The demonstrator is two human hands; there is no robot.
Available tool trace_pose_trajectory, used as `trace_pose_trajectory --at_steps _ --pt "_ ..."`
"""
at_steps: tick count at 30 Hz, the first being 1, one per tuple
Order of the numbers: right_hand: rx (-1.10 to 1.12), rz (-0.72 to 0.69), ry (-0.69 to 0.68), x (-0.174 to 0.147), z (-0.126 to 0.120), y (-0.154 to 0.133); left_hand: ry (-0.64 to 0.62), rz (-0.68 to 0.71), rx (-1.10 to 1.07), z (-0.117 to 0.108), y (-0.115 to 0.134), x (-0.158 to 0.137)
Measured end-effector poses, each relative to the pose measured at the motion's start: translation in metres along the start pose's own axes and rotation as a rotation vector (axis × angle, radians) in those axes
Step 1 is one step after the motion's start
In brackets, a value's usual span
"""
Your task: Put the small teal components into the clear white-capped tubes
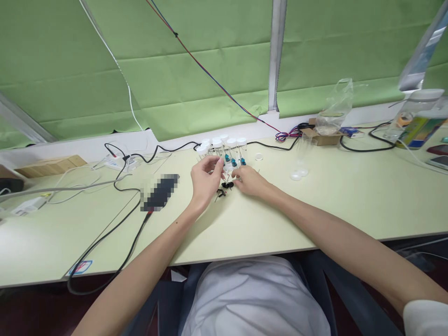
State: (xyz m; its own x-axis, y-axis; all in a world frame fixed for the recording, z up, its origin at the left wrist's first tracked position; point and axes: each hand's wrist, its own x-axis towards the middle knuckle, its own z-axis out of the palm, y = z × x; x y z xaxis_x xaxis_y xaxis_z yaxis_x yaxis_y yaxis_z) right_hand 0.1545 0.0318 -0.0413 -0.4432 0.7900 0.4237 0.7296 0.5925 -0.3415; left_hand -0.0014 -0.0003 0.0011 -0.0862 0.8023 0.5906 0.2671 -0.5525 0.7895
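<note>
My left hand (207,176) is closed in a pinch, thumb against forefinger, above the table. Whatever it pinches is too small to make out. Just to its right, my right hand (249,181) has its fingers curled together low over the table, and its fingertips hide what they hold. Between and below the hands lie small black parts (228,185) with thin metal legs. Behind them are several small teal parts (234,162) with similar legs. A cluster of clear vials with white caps (217,143) stands beyond the fingers.
A loose white cap (258,157) lies to the right, with clear white-capped tubes (296,175) farther along. A dark, pixelated device (161,192) with a black cable is at left. At the back right are a cardboard box (324,138), a plastic bag and a large jar (416,114).
</note>
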Motion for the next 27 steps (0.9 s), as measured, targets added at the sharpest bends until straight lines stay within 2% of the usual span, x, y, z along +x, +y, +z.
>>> trace_pose_trajectory --at_steps 7,15,27 --pt "0.139 -0.123 0.059 -0.001 -0.002 -0.012 0.001 0.018 -0.004 0.0 0.003 -0.001" --pt "0.184 -0.161 -0.125 -0.005 0.001 -0.018 -0.012 0.027 0.009 -0.001 0.0 -0.001" --pt "0.149 -0.168 -0.128 -0.005 0.002 -0.018 -0.049 -0.026 0.004 -0.001 -0.004 0.001"
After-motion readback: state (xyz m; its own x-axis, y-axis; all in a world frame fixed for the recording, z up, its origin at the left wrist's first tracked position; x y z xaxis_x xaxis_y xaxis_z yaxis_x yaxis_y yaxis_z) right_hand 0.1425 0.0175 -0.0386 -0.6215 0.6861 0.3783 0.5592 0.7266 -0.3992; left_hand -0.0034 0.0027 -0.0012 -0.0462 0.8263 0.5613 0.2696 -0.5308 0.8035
